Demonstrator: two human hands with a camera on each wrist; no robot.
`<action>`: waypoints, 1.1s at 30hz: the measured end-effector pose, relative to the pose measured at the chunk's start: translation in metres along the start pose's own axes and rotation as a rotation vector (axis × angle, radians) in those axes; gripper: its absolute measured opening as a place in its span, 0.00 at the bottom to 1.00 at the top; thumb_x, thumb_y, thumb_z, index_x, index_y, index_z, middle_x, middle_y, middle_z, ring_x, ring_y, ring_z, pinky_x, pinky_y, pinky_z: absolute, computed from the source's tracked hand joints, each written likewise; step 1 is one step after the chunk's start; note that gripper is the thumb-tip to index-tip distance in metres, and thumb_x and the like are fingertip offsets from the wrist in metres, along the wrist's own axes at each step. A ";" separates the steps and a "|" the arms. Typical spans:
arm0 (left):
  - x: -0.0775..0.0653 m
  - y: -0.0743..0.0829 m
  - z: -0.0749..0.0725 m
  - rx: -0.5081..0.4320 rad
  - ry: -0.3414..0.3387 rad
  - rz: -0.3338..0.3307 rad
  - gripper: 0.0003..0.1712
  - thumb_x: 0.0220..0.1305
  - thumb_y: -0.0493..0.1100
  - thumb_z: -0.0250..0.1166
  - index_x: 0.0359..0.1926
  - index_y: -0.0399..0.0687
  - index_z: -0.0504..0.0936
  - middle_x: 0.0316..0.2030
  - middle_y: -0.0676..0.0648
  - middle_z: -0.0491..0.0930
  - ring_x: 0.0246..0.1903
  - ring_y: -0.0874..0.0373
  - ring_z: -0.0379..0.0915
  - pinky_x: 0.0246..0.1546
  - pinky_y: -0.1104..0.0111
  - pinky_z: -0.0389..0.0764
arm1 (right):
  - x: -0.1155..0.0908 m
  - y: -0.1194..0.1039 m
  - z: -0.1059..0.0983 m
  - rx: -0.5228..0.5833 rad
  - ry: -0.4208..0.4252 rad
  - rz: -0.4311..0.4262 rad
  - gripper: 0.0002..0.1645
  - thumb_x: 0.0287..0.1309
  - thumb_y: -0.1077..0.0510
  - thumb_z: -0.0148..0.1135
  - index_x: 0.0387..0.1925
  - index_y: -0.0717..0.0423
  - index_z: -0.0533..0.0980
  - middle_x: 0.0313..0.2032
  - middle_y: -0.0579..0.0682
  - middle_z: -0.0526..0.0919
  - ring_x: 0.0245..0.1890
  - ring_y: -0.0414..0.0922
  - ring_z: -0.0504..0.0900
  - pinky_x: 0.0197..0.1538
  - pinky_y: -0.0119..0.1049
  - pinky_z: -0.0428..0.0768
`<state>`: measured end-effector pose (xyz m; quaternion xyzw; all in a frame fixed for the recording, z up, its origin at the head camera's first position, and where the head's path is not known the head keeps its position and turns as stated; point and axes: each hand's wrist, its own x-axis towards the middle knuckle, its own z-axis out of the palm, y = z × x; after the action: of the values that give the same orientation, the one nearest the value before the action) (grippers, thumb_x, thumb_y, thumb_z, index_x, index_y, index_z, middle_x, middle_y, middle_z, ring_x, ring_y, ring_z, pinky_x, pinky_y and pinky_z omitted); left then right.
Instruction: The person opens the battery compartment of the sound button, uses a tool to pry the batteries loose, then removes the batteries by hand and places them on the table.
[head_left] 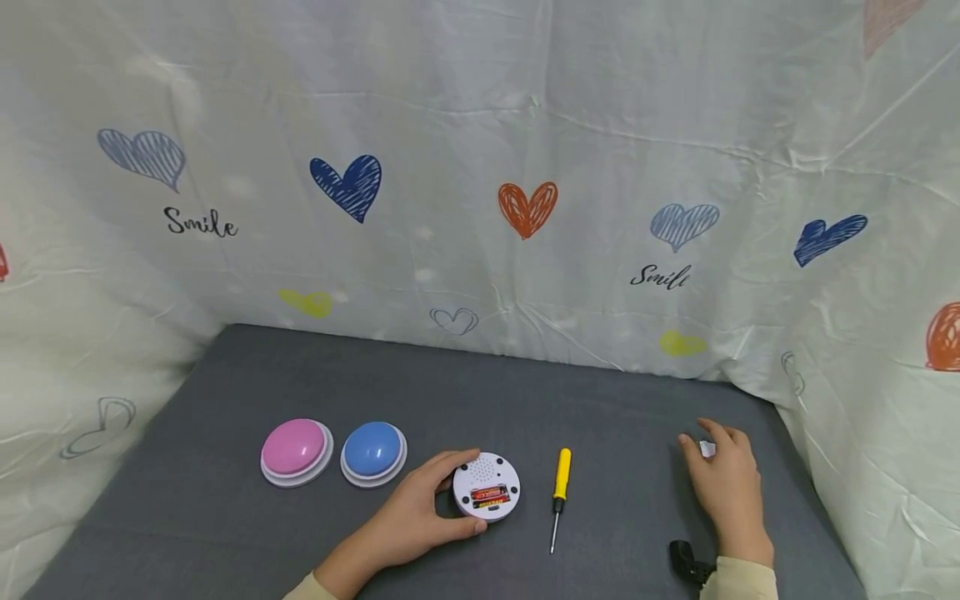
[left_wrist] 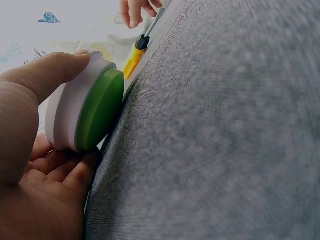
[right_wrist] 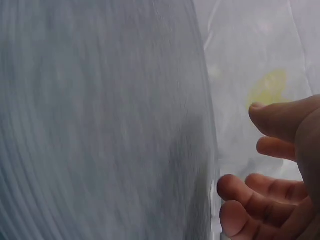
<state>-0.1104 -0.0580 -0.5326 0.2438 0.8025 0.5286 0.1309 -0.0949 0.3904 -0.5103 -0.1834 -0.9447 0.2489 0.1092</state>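
My left hand [head_left: 420, 512] grips a round button [head_left: 468, 479] by its rim between thumb and fingers. The button lies with its white underside up, and two red batteries [head_left: 490, 497] show in its uncovered compartment. In the left wrist view its green dome [left_wrist: 102, 110] faces the cloth. To its right lies a screwdriver [head_left: 561, 483] with a yellow handle, its tip toward me. At the far right my right hand [head_left: 727, 492] has thumb and fingers apart, close to a small white piece [head_left: 707, 448]. The right wrist view shows nothing gripped in those fingers [right_wrist: 270, 200].
A pink button [head_left: 294, 447] and a blue button [head_left: 372, 450] stand dome up on white bases, left of my left hand. Grey cloth [head_left: 600, 417] covers the table. A white curtain [head_left: 450, 125] printed with hearts hangs behind it and at both sides.
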 end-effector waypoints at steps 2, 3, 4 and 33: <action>0.000 0.000 0.000 -0.001 0.000 -0.001 0.50 0.59 0.57 0.86 0.78 0.50 0.75 0.69 0.53 0.77 0.68 0.55 0.74 0.67 0.65 0.79 | -0.001 -0.007 0.002 0.003 -0.041 -0.020 0.34 0.79 0.48 0.66 0.73 0.65 0.74 0.65 0.74 0.71 0.58 0.71 0.78 0.60 0.76 0.71; 0.000 0.000 0.000 -0.002 0.000 -0.003 0.50 0.59 0.57 0.86 0.78 0.50 0.75 0.69 0.53 0.77 0.68 0.55 0.74 0.67 0.65 0.79 | -0.001 -0.010 0.004 -0.001 -0.061 -0.030 0.34 0.79 0.47 0.66 0.74 0.64 0.73 0.63 0.74 0.72 0.57 0.70 0.79 0.58 0.75 0.72; 0.000 0.000 0.000 -0.004 -0.001 -0.005 0.50 0.59 0.56 0.86 0.78 0.50 0.75 0.69 0.53 0.77 0.68 0.55 0.74 0.67 0.66 0.79 | -0.002 -0.014 0.005 -0.004 -0.080 -0.040 0.34 0.78 0.46 0.66 0.74 0.63 0.74 0.61 0.72 0.73 0.55 0.68 0.79 0.56 0.73 0.74; 0.000 -0.001 0.001 0.001 0.000 -0.008 0.51 0.59 0.58 0.85 0.78 0.50 0.74 0.70 0.53 0.76 0.70 0.54 0.73 0.67 0.62 0.79 | -0.050 -0.122 0.047 0.039 -0.572 -0.242 0.42 0.65 0.35 0.77 0.69 0.57 0.79 0.45 0.56 0.80 0.14 0.47 0.75 0.20 0.41 0.78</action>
<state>-0.1105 -0.0575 -0.5338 0.2408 0.8036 0.5279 0.1327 -0.0995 0.2513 -0.4940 0.0101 -0.9471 0.2938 -0.1290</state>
